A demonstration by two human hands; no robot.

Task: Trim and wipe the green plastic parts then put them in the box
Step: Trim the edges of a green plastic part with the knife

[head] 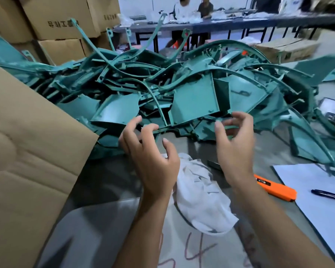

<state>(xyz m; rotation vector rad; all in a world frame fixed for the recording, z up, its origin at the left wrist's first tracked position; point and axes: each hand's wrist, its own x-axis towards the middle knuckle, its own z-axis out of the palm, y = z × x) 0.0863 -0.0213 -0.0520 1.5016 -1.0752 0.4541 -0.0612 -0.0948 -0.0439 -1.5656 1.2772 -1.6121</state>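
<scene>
A big heap of green plastic parts (pixel 182 84) covers the far half of the grey table (pixel 97 225). At its near edge lies a part with a flat green panel (pixel 193 101). My left hand (pixel 149 151) reaches to that part's thin front rim, fingers loosely curled, fingertips at the rim. My right hand (pixel 235 146) hovers at the part's right end, thumb and fingers spread either side of the edge without closing on it. A crumpled white cloth (pixel 199 194) lies under my wrists. An orange utility knife (pixel 277 189) lies just right of my right forearm. The cardboard box (pixel 27 151) stands open at the left.
A white sheet (pixel 317 206) with a dark pen (pixel 329 195) lies at the right. A dark tray (pixel 334 110) sits at the far right edge. Stacked cartons (pixel 60 22) rise at the back left. Two people sit at a long table (pixel 230 23) behind.
</scene>
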